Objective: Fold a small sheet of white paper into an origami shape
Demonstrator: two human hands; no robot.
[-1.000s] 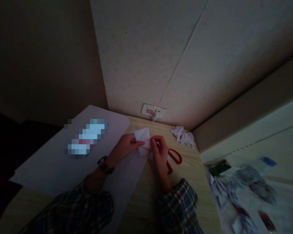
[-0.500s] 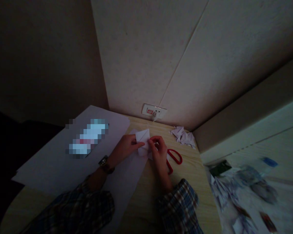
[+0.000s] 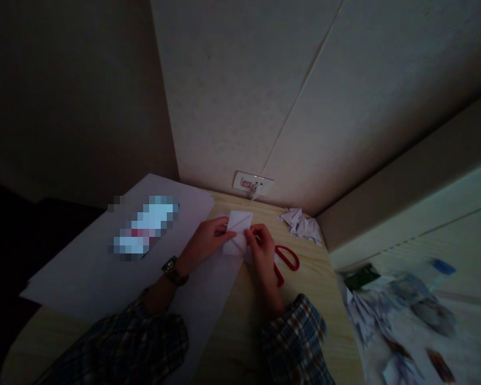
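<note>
A small folded piece of white paper (image 3: 238,233) with diagonal creases is held between my two hands above the table. My left hand (image 3: 210,236) grips its left edge, thumb on the near face and fingers partly hidden behind. At the right edge, my right hand (image 3: 261,247) pinches the paper between thumb and fingertips. Scissors with red handles (image 3: 289,258) lie just right of my right hand, their blades hidden from view. Under my left forearm spread large white paper sheets (image 3: 196,305).
A lit phone (image 3: 146,227), blurred out, rests on the sheets at left. Several folded paper pieces (image 3: 302,224) lie at the table's back right corner. On the wall is a socket (image 3: 253,183) with a plug. Papers and bags (image 3: 409,305) are beyond the table's right edge.
The folded paper has shifted slightly right and turned flatter toward me, showing more of its creased face. My hands have barely moved and still hold both edges.
</note>
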